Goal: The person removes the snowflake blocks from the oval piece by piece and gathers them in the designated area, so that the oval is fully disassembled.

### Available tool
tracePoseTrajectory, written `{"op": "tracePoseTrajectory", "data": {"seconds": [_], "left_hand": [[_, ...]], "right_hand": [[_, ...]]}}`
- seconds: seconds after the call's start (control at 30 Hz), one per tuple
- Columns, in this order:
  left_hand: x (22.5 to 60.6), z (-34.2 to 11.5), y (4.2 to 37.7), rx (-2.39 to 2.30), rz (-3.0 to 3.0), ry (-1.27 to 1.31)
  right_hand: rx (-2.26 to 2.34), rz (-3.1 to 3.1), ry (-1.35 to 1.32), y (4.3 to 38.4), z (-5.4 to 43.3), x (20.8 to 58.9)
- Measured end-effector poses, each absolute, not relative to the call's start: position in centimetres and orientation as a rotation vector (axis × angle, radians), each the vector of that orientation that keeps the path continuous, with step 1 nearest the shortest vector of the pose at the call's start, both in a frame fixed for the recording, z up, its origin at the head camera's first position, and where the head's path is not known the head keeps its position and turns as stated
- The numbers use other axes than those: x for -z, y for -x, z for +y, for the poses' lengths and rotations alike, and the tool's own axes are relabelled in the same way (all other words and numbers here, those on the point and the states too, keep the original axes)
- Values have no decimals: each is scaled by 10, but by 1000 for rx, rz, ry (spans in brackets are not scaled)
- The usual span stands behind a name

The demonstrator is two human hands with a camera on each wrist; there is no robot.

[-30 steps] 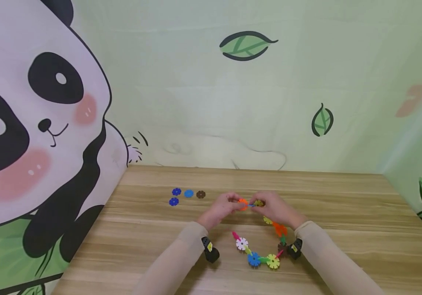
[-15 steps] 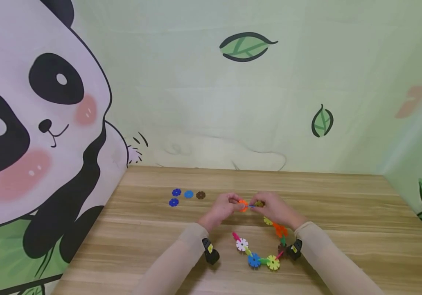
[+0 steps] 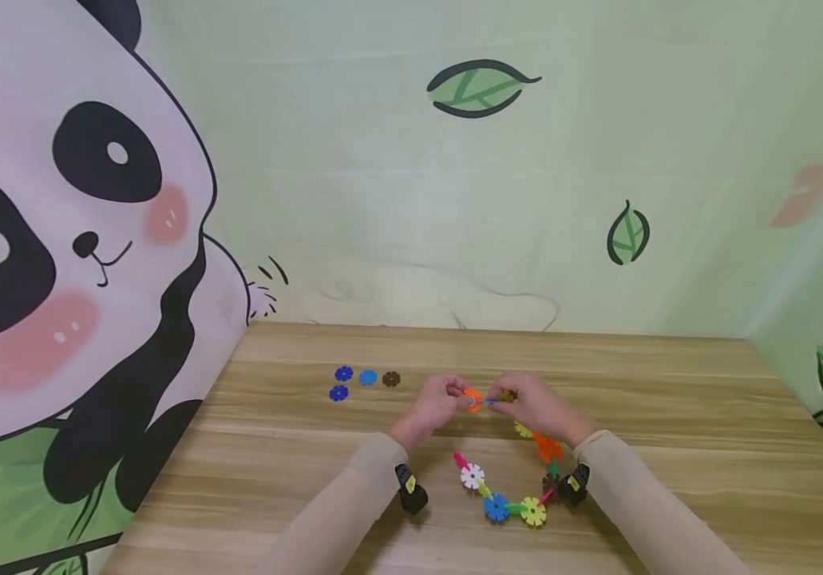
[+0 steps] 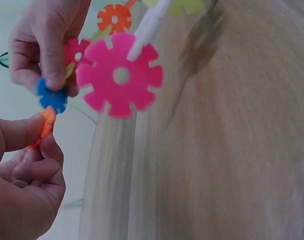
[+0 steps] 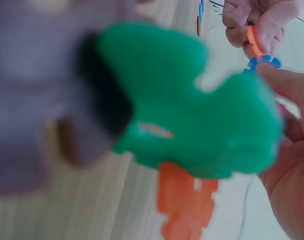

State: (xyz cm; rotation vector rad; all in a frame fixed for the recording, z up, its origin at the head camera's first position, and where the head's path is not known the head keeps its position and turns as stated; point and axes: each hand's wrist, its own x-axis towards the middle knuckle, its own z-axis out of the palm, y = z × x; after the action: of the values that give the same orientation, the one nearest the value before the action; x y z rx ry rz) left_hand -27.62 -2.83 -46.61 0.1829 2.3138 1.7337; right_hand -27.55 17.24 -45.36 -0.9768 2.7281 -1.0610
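My left hand [image 3: 436, 407] pinches an orange notched plastic disc [image 4: 47, 126] between thumb and fingers. Facing it, the right hand [image 3: 535, 406] pinches a blue notched disc [image 4: 52, 96], and the orange disc's edge meets the blue one's rim in the left wrist view. From the right hand a curved chain of interlocked discs runs down toward me. It includes an orange disc [image 3: 547, 447], a yellow disc [image 3: 533, 511], a blue chain disc [image 3: 496, 507] and a white disc [image 3: 472, 477], ending in a pink disc [image 4: 102, 80]. A green disc [image 5: 157, 95] looms close in the right wrist view.
Loose discs lie at the back left of the wooden table [image 3: 282, 447]: two dark blue discs [image 3: 343, 374], a lighter blue disc [image 3: 368, 377] and a brown disc [image 3: 391, 379]. Behind stands a pale green backdrop [image 3: 354, 200] with a printed panda.
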Motion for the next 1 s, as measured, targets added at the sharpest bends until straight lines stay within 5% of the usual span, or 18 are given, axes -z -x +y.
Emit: {"op": "tracePoseTrajectory", "data": {"seconds": [1.0], "left_hand": [[473, -120, 283, -1684, 2398, -276]], "right_hand": [[1010, 2781, 909, 276, 181, 454]]}}
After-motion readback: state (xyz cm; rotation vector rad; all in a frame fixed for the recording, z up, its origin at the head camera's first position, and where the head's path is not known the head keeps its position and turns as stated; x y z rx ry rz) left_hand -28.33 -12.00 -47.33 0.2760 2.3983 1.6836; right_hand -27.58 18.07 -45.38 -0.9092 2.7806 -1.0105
